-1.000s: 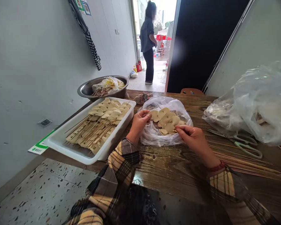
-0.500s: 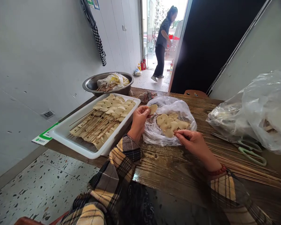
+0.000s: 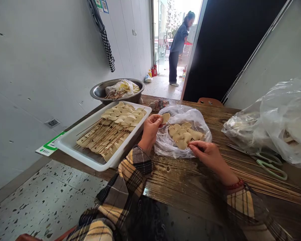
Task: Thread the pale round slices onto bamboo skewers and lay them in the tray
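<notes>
My left hand (image 3: 151,129) pinches a pale, round, flat slice (image 3: 165,117) between thumb and fingers. A thin wooden skewer (image 3: 169,124) shows at the slice's lower edge, slanting towards my right hand (image 3: 207,154). That hand is closed at the fingertips on what looks like the skewer's other end; most of its length is lost against the slices behind. Between my hands a crumpled clear plastic bag (image 3: 163,146) lies open, with a pile of similar pale slices (image 3: 182,136) in it. To the left stands a white tray (image 3: 85,164) of skewered slices (image 3: 115,125), laid in rows.
Behind the tray sits a metal basin (image 3: 96,93) with a plastic bag and skewers. Green-handled scissors (image 3: 271,169) and loose skewers (image 3: 261,182) lie on the wooden table (image 3: 168,180), right, near a large plastic bag (image 3: 286,120). A person (image 3: 177,47) stands at the doorway.
The person at the doorway has shifted slightly right and leans towards the door's edge. My view has moved a little; my hands keep nearly the same grip and place.
</notes>
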### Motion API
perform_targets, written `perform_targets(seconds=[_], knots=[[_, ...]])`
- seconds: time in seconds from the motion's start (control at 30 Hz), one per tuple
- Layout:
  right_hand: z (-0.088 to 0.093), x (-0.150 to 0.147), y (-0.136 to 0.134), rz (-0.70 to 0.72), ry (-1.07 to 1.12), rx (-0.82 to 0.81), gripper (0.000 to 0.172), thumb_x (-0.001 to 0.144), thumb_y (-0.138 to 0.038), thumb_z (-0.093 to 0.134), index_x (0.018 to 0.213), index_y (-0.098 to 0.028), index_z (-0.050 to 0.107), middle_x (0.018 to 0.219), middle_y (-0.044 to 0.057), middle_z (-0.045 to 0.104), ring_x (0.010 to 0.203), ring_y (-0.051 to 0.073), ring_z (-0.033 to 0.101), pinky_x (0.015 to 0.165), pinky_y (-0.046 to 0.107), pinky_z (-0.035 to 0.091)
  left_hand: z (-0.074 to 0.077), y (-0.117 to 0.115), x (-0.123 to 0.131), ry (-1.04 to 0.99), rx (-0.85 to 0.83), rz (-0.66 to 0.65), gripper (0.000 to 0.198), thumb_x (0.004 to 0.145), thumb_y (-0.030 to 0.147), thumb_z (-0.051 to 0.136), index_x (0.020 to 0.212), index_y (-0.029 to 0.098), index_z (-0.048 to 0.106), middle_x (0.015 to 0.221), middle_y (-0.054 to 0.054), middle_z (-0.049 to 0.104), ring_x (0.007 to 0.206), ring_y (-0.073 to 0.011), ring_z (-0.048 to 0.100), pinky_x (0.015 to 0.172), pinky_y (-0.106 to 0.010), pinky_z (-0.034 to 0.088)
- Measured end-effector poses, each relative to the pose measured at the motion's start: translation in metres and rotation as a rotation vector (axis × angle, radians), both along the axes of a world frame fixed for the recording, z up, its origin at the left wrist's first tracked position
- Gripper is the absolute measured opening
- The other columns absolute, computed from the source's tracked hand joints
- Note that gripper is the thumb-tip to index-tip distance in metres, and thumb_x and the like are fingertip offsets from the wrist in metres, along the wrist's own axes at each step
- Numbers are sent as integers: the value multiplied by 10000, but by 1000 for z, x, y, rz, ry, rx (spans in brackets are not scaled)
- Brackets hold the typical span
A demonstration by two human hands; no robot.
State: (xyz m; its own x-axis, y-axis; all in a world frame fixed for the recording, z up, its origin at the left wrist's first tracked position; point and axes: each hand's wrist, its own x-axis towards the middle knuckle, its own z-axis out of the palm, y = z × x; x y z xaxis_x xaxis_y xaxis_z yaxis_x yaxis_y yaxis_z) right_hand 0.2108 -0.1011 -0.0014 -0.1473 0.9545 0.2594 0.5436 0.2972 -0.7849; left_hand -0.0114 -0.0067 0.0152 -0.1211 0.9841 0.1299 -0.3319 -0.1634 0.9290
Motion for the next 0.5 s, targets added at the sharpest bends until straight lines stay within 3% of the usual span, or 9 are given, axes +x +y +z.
perform_targets(seconds=[0.5], knots=[[-1, 1, 0, -8, -53, 43, 353, 875, -434, 553, 877, -163, 779, 702, 44, 727, 591, 174, 617, 557, 272, 464, 2, -2, 2, 104, 56, -6, 190, 683, 273, 758, 767, 151, 640, 719, 1, 627, 648, -98, 566, 621, -219, 443]])
